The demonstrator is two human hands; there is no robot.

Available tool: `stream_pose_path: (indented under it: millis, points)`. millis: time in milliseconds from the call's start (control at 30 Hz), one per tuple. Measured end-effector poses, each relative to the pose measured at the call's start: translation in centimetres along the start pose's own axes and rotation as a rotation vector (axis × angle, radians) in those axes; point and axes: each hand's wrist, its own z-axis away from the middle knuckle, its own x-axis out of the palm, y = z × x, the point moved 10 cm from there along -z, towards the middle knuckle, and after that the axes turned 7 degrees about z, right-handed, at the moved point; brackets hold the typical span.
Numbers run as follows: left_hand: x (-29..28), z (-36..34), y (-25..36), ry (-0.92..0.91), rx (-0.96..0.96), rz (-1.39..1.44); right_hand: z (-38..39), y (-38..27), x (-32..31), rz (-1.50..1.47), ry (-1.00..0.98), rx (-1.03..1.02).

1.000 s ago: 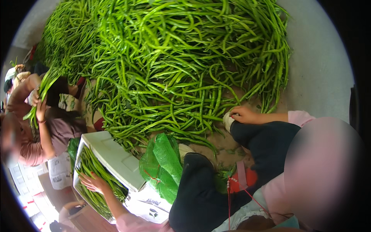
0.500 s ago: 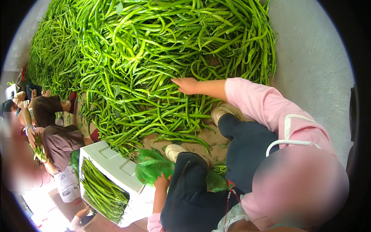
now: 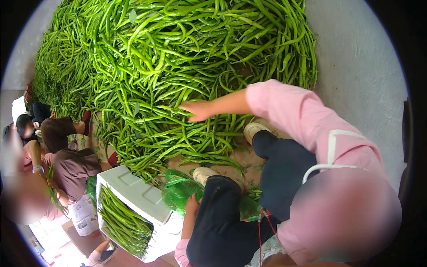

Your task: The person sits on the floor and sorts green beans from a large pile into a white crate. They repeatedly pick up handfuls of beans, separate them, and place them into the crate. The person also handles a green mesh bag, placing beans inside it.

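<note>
Your right hand [image 3: 197, 111] at the pepper heap [image 3: 191, 53]

It touched the heap before you; whether it pinched anything, I couldn't tell. Your left hand [image 3: 192, 205] lay on the green bag [image 3: 177, 189], its grip unclear. A white box [image 3: 135, 189] stood between you and a co-worker [image 3: 73, 171]. The heap ran past the top edge.

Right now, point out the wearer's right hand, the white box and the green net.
Right hand [image 3: 198, 111]: head view, back of the hand.
Box [image 3: 133, 191]: head view, white side wall.
Net [image 3: 175, 190]: head view, middle of the bunched green mesh.
</note>
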Motion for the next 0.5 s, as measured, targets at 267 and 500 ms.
stream_pose_path:
  millis: [267,500]
  points:
    - [-2.2,0.1,2.3,-0.042,0.037,0.066,-1.0,-5.5,6.0,0.054,-0.144,-0.229]
    - [3.7,-4.8,2.8,-0.148,0.056,-0.009,11.3,-4.9,7.8,-0.259,-0.045,-0.712]
